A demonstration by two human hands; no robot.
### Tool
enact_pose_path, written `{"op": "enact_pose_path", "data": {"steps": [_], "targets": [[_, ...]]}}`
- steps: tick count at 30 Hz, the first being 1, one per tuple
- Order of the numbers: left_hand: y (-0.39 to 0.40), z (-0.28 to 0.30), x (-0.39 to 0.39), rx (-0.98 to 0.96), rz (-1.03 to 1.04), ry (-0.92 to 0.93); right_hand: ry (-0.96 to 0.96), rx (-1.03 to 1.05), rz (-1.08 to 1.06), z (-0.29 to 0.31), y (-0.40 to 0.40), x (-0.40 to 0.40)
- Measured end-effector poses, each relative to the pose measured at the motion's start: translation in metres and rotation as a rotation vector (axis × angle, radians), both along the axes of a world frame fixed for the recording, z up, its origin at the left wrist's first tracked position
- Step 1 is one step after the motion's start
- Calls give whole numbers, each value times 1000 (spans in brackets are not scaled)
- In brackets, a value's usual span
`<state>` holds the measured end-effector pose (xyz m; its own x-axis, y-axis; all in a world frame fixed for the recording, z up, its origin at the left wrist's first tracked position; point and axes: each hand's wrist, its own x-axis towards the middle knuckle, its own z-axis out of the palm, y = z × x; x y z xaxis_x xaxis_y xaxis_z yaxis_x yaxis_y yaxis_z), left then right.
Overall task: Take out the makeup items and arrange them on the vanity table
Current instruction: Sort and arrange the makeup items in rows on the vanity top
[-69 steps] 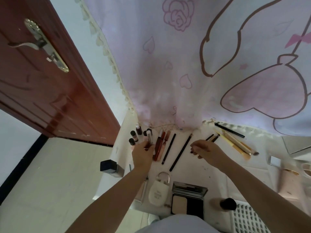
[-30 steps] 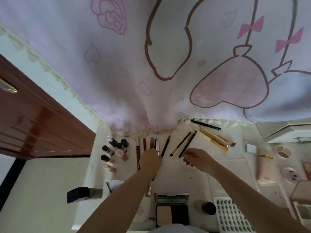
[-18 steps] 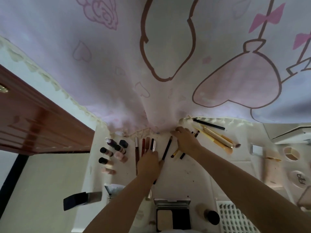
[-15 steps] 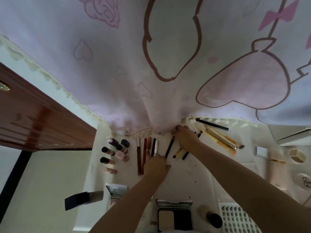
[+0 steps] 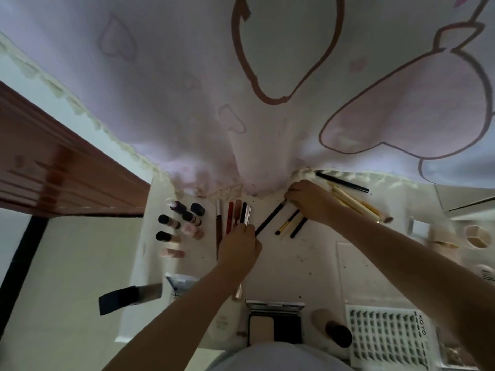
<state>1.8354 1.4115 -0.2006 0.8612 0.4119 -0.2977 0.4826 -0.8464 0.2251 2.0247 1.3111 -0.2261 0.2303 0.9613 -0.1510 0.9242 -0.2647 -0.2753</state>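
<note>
A: Why is everything spread flat on the desk (image 5: 316, 266)?

B: For sorting, I'd judge: bottles (image 5: 184, 223) clustered far left, lip tubes (image 5: 233, 215) side by side, pencils apart.

A: And the right hand (image 5: 308, 200)?

B: Its fingers curl down at the black pencil's (image 5: 269, 218) far end; the left hand (image 5: 238, 249) pinches the near end, probably straightening it.

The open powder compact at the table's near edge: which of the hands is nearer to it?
Left. The left hand is just beyond the open powder compact, toward the curtain; the right hand is further back, by the curtain hem.
</note>
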Motion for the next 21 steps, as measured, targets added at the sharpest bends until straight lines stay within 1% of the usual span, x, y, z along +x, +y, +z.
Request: {"op": "enact_pose_path", "data": {"steps": [1, 2, 3, 5, 6, 9, 12, 15, 19, 21], "targets": [[1, 3, -2, -45, 15, 1, -19, 31, 31, 8, -3, -1], [4, 1, -5, -36, 8, 7, -62, 39, 67, 14, -5, -1], [7, -1, -9, -25, -1, -47, -102, 75, 80, 19, -9, -2], [15, 1, -13, -95, 11, -131, -47, 13, 84, 28, -12, -6], [16, 4, -15, -142, 25, -145, -56, -34, 92, 31, -15, -9], [25, 5, -20, -200, -30, -150, 40, 35, 149, 31, -21, -17], [30, 11, -23, -210, -68, -118, 87, 22, 181, 35, -24, -22], [30, 15, -25, -262, -104, -94, 236, -28, 69, 40, -29, -26], [32, 17, -30, -281, -117, -53, 285, -25, 2, 36, -38, -29], [35, 14, -36, -279, -77, -46, 243, 48, -71, 35, -43, -21]]}}
